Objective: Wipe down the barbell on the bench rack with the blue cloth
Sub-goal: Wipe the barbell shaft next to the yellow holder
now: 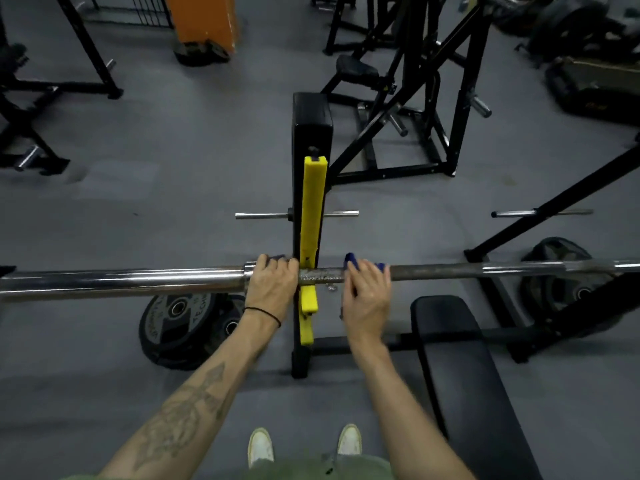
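Note:
The barbell (450, 270) runs across the view, resting on the black rack upright with its yellow liner (311, 209). My left hand (270, 285) grips the bar at the sleeve collar, left of the upright, with a bit of blue cloth (277, 258) showing past its fingertips. My right hand (367, 292) wraps around the knurled shaft just right of the upright, holding blue cloth (351, 259) between palm and bar. The cloth under both hands is mostly hidden.
A black bench pad (460, 375) lies lower right. Weight plates (180, 327) lean on the floor under the left sleeve, another plate (568, 285) at right. Plate-storage pegs (263, 215) stick out from the upright. Black machine frames (415, 98) stand behind. My white shoes (304, 445) are at the bottom.

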Tool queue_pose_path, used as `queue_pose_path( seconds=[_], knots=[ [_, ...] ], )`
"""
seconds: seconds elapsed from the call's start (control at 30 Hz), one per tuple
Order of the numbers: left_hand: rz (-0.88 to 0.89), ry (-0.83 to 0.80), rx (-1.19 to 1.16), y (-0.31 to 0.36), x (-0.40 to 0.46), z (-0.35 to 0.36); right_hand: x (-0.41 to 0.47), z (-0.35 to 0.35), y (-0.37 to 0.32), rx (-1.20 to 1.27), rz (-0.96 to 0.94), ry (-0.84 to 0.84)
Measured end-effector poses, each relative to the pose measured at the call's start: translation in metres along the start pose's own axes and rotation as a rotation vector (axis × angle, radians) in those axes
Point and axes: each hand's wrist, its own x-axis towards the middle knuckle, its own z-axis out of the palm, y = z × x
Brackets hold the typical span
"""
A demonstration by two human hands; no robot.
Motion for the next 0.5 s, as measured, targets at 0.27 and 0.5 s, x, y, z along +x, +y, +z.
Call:
queue_pose_path(
  seconds=[0.27, 0.5],
  knots=[
    [0.119, -0.507, 0.041, -0.007, 0.033, -0.030, 0.013, -0.010, 0.017, 0.050, -0.337, -0.110],
    [0.084, -0.562, 0.043, -0.004, 0.038, -0.034, 0.005, -0.011, 0.020, -0.002, -0.025, -0.037]
  ],
)
